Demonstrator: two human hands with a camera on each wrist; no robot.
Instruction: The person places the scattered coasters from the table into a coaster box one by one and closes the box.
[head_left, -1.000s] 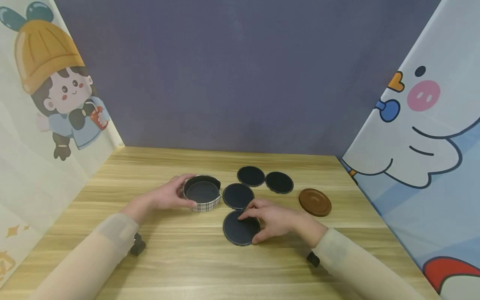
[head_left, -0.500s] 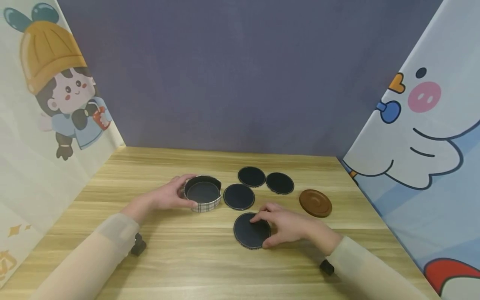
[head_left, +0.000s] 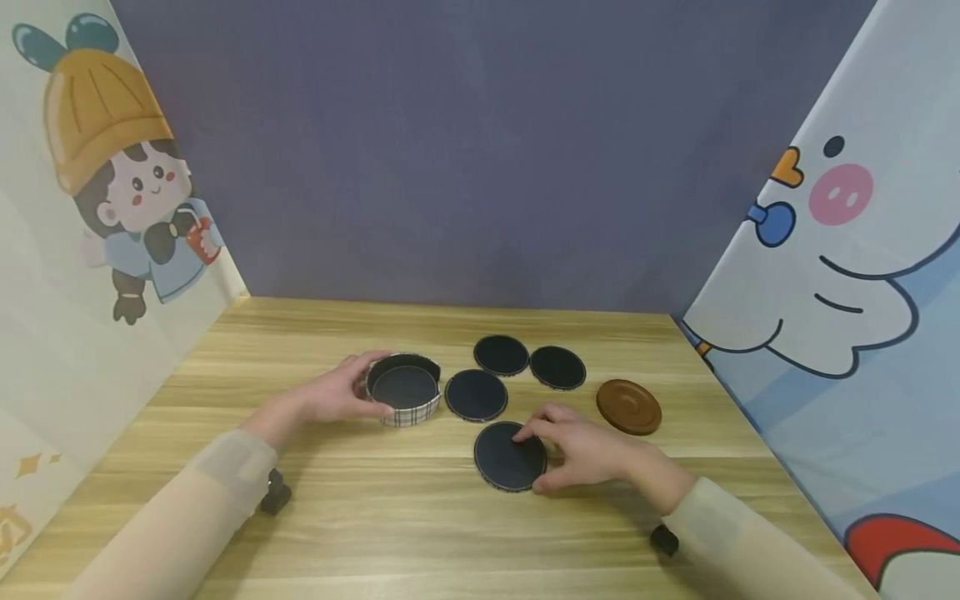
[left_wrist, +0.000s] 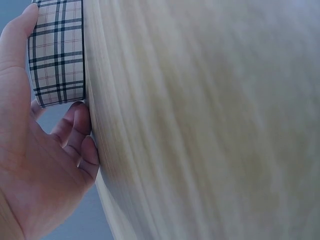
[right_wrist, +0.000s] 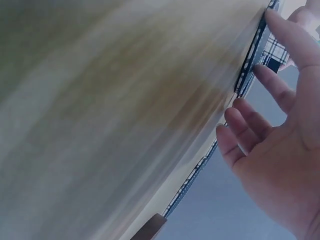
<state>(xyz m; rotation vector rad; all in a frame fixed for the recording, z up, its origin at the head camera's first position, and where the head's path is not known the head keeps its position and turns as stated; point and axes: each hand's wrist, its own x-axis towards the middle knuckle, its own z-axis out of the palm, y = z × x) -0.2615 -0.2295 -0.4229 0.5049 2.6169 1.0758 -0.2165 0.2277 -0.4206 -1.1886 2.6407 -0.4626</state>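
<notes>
1. the right hand (head_left: 585,450) lightly pinches the near black disc (head_left: 502,462), its thumb at the disc's edge between 4 and 5 o'clock, index fingertip on top.
2. at that disc's 10 o'clock, the left hand (head_left: 337,393) grips the round plaid holder (head_left: 412,416), thumb and fingers spread wide around its wall.
3. at 11 o'clock, the middle black disc (head_left: 476,396) lies just beside the holder.
4. at 12, the far black disc (head_left: 502,355); at 1, the outer black disc (head_left: 557,367).
5. at 2, the brown disc (head_left: 628,407), apart.
</notes>
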